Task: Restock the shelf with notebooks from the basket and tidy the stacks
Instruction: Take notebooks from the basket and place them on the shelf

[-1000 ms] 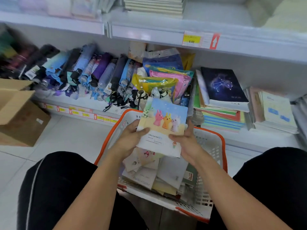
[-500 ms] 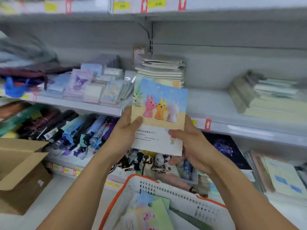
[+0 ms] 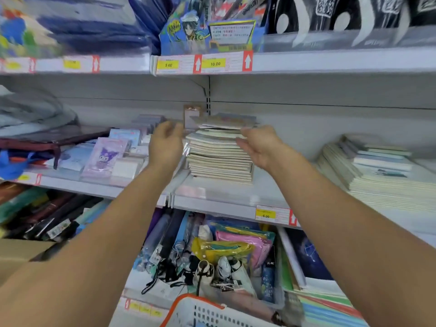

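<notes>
Notebook [image 3: 224, 120] now atop stack [image 3: 220, 156] — released

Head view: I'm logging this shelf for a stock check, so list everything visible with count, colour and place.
notebook stack: one, cream edges, middle shelf centre
second notebook pile: one, pale, middle shelf right
card packs: several, pastel, middle shelf left
price tags: several, yellow, shelf edges
umbrellas: many, dark and purple, bottom shelf
pouches: a few, pink and yellow, bottom shelf
basket: one, white with orange rim, bottom edge
left hand: beside the stack's left side
right hand: at the stack's right side
</notes>
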The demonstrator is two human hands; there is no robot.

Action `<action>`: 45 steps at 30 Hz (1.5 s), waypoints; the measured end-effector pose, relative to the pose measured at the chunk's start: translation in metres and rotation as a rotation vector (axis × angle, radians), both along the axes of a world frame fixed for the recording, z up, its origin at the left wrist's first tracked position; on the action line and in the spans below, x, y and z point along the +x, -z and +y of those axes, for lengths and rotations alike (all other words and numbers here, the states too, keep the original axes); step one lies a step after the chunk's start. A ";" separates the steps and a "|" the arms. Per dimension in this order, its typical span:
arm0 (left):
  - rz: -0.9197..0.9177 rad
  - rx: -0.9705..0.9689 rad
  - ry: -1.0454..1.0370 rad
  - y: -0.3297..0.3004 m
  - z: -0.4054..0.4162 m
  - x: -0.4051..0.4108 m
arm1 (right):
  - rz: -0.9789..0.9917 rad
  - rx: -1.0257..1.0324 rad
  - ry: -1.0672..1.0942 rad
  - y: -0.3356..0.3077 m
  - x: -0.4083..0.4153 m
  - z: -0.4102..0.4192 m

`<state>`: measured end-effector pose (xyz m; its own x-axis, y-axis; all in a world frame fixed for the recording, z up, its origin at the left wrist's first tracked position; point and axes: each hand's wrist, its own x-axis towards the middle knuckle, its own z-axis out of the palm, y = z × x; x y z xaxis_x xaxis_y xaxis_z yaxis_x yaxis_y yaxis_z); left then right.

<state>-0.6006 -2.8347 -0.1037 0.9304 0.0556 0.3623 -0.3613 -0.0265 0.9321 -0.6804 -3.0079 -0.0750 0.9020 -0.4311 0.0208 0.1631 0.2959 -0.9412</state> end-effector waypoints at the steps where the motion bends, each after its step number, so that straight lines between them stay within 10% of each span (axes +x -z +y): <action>1: -0.034 0.026 -0.004 0.024 0.006 -0.011 | -0.008 -0.027 0.007 0.015 -0.009 0.002; 6: 0.066 0.286 0.067 0.186 0.021 -0.083 | 0.013 -0.247 0.134 0.160 -0.070 0.011; 15: 0.863 1.215 0.326 0.466 0.075 -0.209 | 1.074 -0.189 -0.448 0.452 -0.204 0.053; 30: 0.552 1.416 0.387 0.442 0.046 -0.224 | 1.007 0.265 -0.052 0.487 -0.214 0.042; 33: 0.631 1.230 0.447 0.441 0.040 -0.228 | 1.047 0.213 0.032 0.496 -0.220 0.045; 37: 0.763 1.165 0.041 0.437 0.052 -0.209 | 0.999 0.261 0.216 0.494 -0.218 0.021; 45: 1.028 0.951 0.197 0.444 0.047 -0.225 | 0.996 0.128 -0.088 0.485 -0.222 0.024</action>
